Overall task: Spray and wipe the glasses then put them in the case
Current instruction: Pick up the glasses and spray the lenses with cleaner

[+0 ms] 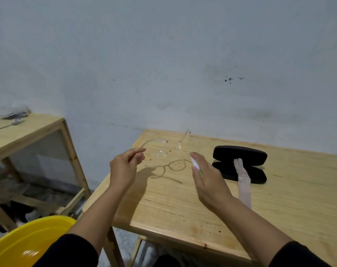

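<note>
Clear glasses (163, 151) pinched by L hand (125, 166), R hand (208, 176) gripping prob. spray bottle (195, 165), case (240, 163) open

Both forearms extended mid-frame. Left hand (123, 166) raised, thumb and fingers pinching. Right hand (208, 178) back-up, fingers curled in grip.

Dim, soft light, perhaps from above; edges bowed, slightly blurred.
</note>
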Motion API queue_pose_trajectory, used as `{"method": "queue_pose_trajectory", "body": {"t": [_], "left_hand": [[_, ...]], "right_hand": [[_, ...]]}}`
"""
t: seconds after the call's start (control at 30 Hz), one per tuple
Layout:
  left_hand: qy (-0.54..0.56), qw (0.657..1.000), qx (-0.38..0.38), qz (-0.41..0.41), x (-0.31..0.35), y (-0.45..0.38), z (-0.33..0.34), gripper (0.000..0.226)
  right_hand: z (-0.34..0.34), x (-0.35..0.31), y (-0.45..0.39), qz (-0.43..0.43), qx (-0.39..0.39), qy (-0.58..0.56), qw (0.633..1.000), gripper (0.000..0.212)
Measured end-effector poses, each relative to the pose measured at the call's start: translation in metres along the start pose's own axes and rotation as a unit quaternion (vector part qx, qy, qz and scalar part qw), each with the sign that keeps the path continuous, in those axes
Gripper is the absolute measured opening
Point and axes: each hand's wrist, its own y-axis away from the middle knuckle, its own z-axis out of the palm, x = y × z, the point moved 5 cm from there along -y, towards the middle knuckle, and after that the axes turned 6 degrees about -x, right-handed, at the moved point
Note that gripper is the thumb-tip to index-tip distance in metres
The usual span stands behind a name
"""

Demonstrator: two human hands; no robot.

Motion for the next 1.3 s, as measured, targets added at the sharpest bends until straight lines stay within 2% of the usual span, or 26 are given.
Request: {"method": "queue_pose_trajectory", "body": {"t": [0.2,0.53,0.7,0.8,0.93,1.0,1.03,1.07,1.13,1.17,1.23,1.3], "left_hand": [[0.022,0.999,-0.019,0.015,0.012,-0.001,0.011,0.018],[0.022,0.999,-0.034,0.030,0.028,0.000,0.016,0.018],[0.015,0.999,-0.037,0.032,0.030,-0.002,0.020,0.017],[0.017,0.998,-0.041,0.034,0.032,-0.002,0.024,0.018],[0.029,0.998,-0.045,0.031,0.035,-0.003,0.026,0.017],[0.043,0.998,-0.039,0.028,0.035,-0.004,0.023,0.017],[0.055,0.998,-0.034,0.024,0.035,-0.005,0.021,0.017],[0.070,0.997,-0.030,0.020,0.034,-0.005,0.018,0.017],[0.095,0.995,-0.022,0.017,0.033,-0.006,0.012,0.019],[0.100,0.995,-0.021,0.017,0.034,-0.007,0.010,0.020],[0.108,0.994,-0.022,0.021,0.035,-0.008,0.008,0.020],[0.121,0.992,-0.026,0.024,0.037,-0.008,0.009,0.019]], "right_hand": [[0.001,-0.017,-0.026,-0.020,0.019,0.092,0.995,0.036],[0.000,-0.020,-0.036,-0.010,0.019,0.092,0.996,0.030],[0.012,-0.040,-0.035,-0.075,-0.024,0.087,0.993,0.042],[0.023,-0.048,-0.036,-0.088,-0.046,0.099,0.990,0.034],[0.020,-0.053,-0.036,-0.094,-0.021,0.069,0.993,0.033],[0.014,-0.049,-0.035,-0.077,0.017,-0.016,0.997,0.032],[0.010,-0.042,-0.033,-0.048,0.050,-0.104,0.992,0.029],[0.006,-0.033,-0.032,-0.001,0.078,-0.224,0.972,0.025],[0.006,-0.014,-0.030,0.102,0.088,-0.454,0.881,0.022],[0.007,-0.008,-0.030,0.137,0.084,-0.518,0.840,0.021],[0.005,-0.004,-0.032,0.165,0.066,-0.576,0.798,0.019],[0.004,-0.007,-0.037,0.163,0.043,-0.591,0.789,0.015]]}}
